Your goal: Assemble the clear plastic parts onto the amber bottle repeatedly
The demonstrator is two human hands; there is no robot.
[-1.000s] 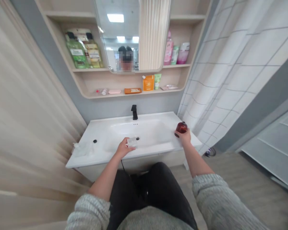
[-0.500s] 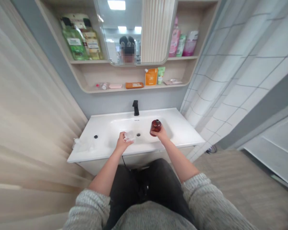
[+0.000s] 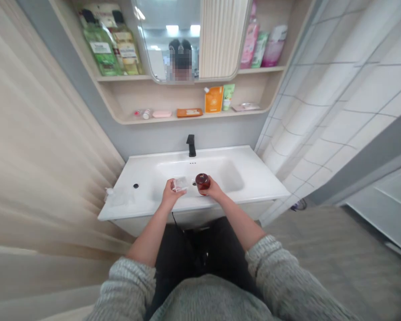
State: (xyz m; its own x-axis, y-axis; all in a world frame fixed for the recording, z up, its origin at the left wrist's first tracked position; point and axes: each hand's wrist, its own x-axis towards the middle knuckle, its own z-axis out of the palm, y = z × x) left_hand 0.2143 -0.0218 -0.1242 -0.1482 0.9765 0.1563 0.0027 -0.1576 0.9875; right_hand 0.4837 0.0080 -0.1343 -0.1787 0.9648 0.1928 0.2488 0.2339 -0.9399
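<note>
My left hand [image 3: 170, 192] is closed on a small clear plastic piece [image 3: 180, 183], held over the basin of the white sink [image 3: 254, 178]. My right hand [image 3: 214, 190] grips a dark red-brown bottle [image 3: 202, 182] just to the right of that piece, almost touching it. Both hands are above the front middle of the basin, in front of the black tap [image 3: 190, 145].
A crumpled clear wrapper [image 3: 115, 196] and a small black cap [image 3: 135, 185] lie on the sink's left side. Shelves around the mirror [image 3: 173, 35] hold green bottles [image 3: 102, 44], pink bottles [image 3: 263, 40] and an orange pouch [image 3: 214, 99]. A tiled wall stands at right.
My right hand carried the red-brown bottle from the sink's right edge leftward to the middle, beside my left hand. The left hand stayed over the basin with the clear piece.
</note>
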